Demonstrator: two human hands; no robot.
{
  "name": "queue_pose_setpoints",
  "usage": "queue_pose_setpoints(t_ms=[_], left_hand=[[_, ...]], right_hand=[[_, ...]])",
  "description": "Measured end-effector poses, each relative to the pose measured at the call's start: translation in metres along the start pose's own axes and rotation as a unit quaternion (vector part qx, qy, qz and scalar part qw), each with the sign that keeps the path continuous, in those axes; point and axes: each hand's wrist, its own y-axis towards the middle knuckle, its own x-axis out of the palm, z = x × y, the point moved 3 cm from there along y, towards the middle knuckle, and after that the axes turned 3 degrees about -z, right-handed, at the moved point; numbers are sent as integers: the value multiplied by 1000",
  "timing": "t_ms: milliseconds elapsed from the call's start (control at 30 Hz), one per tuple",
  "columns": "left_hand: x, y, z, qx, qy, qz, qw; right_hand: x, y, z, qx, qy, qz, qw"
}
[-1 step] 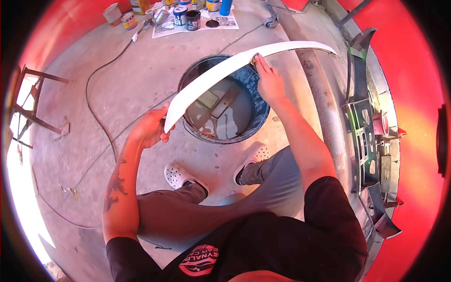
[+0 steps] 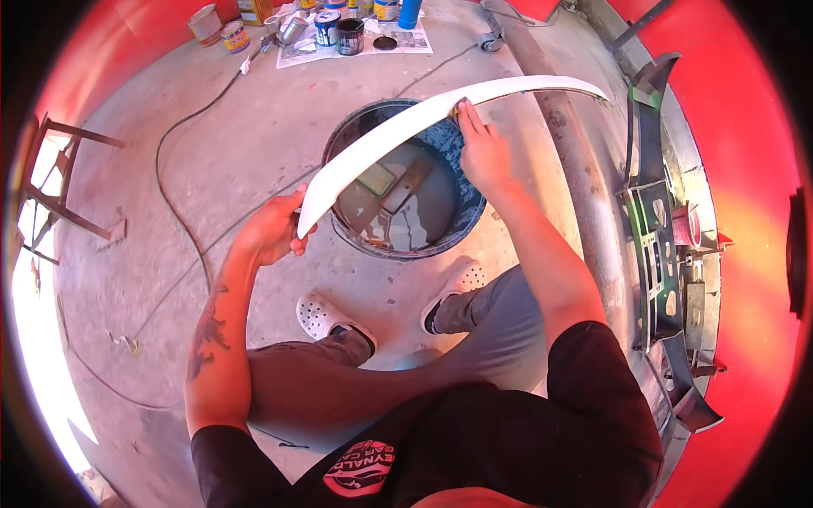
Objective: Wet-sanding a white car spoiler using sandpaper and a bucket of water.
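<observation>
A long, curved white panel, shaped like a car spoiler, stretches over a round dark bucket. My left hand grips its near left end, with fingers curled around the edge. Midway along, my right hand has its fingers pressed together on the lower edge; the thumb side is partly hidden and something small and dark shows by the fingertips. In the bucket's murky water lie a greenish block and a longer brown block.
Paint cans stand on spread newspaper at the far side. A cable runs along the floor at left, near a metal frame. Dark bumper parts lean along the red wall at right. My feet in white clogs flank the bucket's near side.
My right hand has shifted very slightly to the left along the panel's edge. My left hand keeps its hold on the end.
</observation>
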Motion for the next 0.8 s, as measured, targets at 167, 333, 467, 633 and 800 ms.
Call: queue_pose_setpoints(t_ms=[167, 333, 467, 633, 800], left_hand=[[-6, -3, -3, 2, -4, 14, 1000], [-2, 3, 1, 10, -8, -16, 1000], [-10, 3, -5, 19, -25, -23, 999], [-15, 4, -9, 30, -9, -24, 999], [-7, 6, -5, 34, -8, -21, 999]], right_hand=[[-3, -27, -57, -147, -10, 3, 989], [-17, -14, -42, -77, -35, 36, 996], [-36, -48, -125, -214, 32, 27, 976], [-33, -59, -149, -323, 43, 37, 945], [-46, -68, -168, -326, 34, 16, 945]])
